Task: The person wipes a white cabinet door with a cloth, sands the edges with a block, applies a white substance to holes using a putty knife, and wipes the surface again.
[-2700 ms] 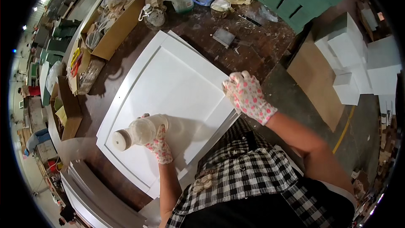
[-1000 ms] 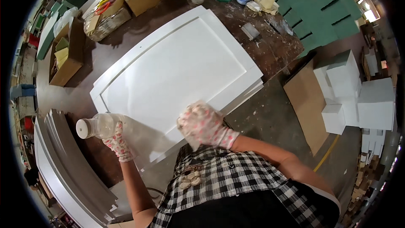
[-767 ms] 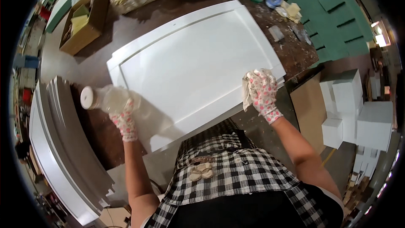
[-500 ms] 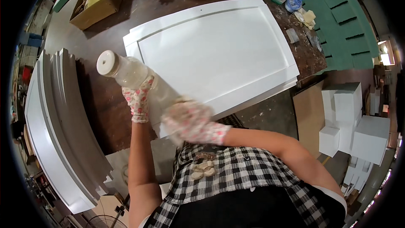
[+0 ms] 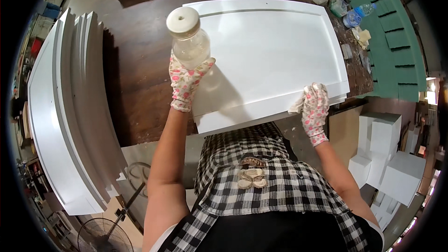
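Brown tabletop (image 5: 140,56) backs the jar (image 5: 190,44), lid (image 5: 183,20) up, long axis seemingly upright.

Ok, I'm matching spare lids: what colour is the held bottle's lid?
Off-white; the lid shows best in the head view.

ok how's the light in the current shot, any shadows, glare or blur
Head view: the bottle and left hand cast a soft shadow on the white panel; head view, right rim: a bright patch is washed out; head view, middle: the left hand and right hand look fairly sharp; head view, corners: black from the fisheye.
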`<action>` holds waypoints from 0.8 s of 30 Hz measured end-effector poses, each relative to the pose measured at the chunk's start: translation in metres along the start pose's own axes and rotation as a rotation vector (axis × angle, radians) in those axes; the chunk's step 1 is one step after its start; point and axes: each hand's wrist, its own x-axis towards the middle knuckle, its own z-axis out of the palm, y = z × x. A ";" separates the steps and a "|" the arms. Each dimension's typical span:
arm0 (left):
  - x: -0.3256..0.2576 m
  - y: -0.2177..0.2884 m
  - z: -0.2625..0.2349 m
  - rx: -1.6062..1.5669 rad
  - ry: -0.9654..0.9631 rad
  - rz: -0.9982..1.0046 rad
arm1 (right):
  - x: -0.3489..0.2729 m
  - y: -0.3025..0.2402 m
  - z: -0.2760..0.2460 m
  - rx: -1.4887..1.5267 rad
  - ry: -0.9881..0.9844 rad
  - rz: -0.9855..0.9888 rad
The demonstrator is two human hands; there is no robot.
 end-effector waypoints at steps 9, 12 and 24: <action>0.000 -0.039 0.005 -0.190 0.011 0.067 | 0.005 -0.206 0.065 0.299 -0.344 -1.030; -0.002 -0.034 -0.001 0.010 0.026 0.088 | 0.015 -0.210 0.040 0.352 -0.284 -1.048; 0.005 -0.026 -0.098 -0.183 0.403 0.066 | 0.014 0.043 -0.017 -0.260 0.143 -0.142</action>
